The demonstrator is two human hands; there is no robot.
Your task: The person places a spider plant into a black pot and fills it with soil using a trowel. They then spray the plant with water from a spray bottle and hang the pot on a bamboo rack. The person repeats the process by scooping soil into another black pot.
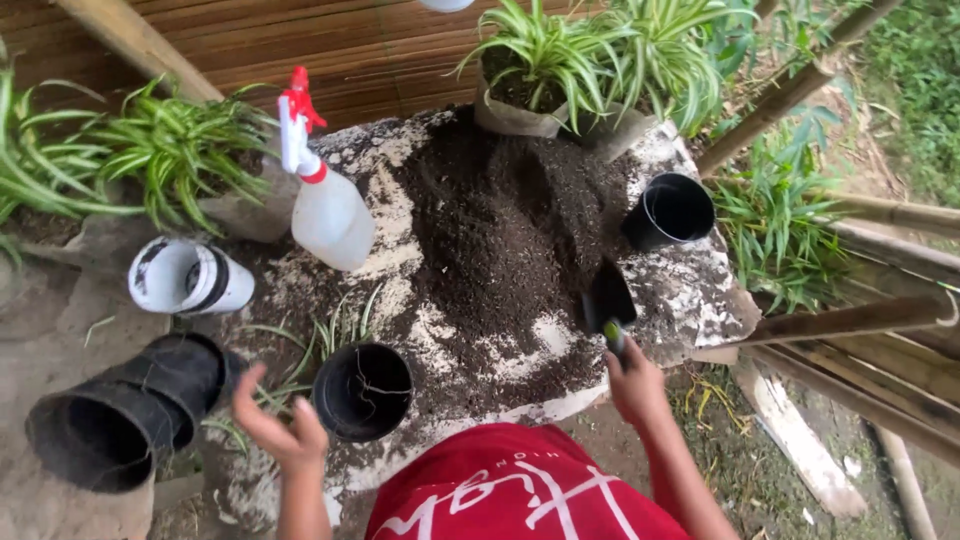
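Right hand [636,385] clenched on trowel [608,300], blade resting in soil heap [500,230] on table [700,300]. Left hand [275,425] released, fingers spread, just beside empty black pot [362,390] at table's near edge.

Soft even daylight, no hard shadows; left hand [278,425] motion-blurred; wide-angle bending at edges; mild overall softness

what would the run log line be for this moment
left hand: open, beside black pot | right hand: grip shut on trowel | soil pile on table
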